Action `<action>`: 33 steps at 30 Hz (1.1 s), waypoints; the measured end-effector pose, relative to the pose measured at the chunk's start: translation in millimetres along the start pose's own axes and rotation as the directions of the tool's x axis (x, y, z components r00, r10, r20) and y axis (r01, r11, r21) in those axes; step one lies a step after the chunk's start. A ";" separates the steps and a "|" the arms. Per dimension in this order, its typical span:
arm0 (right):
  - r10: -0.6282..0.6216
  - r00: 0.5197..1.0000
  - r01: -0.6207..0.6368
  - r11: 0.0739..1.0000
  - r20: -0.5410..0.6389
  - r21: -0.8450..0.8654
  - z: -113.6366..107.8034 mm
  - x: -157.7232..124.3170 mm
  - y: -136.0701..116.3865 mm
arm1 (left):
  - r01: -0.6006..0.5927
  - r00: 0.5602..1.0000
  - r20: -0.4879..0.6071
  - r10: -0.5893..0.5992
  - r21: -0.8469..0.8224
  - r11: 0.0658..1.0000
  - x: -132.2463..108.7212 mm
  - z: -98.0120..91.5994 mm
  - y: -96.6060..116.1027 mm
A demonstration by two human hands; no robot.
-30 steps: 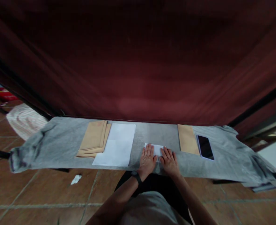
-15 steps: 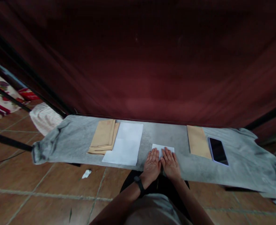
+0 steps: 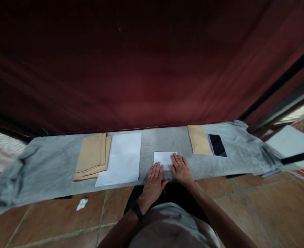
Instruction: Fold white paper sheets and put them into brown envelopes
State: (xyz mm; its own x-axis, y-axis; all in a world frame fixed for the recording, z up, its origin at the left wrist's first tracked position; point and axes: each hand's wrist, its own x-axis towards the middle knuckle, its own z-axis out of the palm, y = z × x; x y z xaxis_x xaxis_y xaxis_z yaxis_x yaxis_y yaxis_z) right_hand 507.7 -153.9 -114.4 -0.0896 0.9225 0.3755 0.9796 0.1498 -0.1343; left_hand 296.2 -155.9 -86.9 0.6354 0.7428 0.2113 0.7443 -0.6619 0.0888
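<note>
A small white piece of paper (image 3: 164,157), apparently folded, lies on the grey cloth right in front of me. My left hand (image 3: 153,182), with a dark band on its wrist, rests flat with its fingertips at the paper's lower left corner. On the right edge of the paper lie the fingers of my right hand (image 3: 181,168), stretched out and slightly spread. Neither hand grips anything. To the left, larger white sheets (image 3: 126,158) lie partly under a stack of brown envelopes (image 3: 91,153). A single brown envelope (image 3: 199,139) lies to the right.
A phone (image 3: 217,145) lies beside the single envelope. Grey cloth (image 3: 51,165) covers the narrow table, with a dark red curtain (image 3: 141,86) hanging behind it. On the tiled floor is a crumpled white scrap (image 3: 82,204).
My hands have moved apart toward the paper's two sides, baring more of it. The view has turned to the right.
</note>
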 end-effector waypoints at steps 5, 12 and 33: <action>-0.014 0.999 0.014 1.000 0.047 0.001 -12.5 -6.6 14.7 | -0.003 1.000 -0.016 0.003 0.000 1.000 -2.5 1.6 -1.5; -0.155 0.980 0.147 0.987 0.122 0.072 -30.5 -17.7 -5.3 | -0.008 1.000 -0.002 0.008 0.009 1.000 -3.0 3.9 -2.8; -0.087 0.990 0.078 0.993 0.111 0.090 -26.9 -23.5 -28.5 | -0.011 0.999 0.039 0.009 0.035 0.999 2.5 4.7 -7.9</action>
State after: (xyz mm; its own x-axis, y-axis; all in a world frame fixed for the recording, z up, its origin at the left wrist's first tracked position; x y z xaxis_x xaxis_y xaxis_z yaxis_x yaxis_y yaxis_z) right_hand 486.7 -189.4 -94.7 -0.1942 0.9396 0.2820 0.9495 0.2522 -0.1866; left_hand 292.9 -148.4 -91.7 0.6499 0.7398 0.1741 0.7442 -0.6659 0.0520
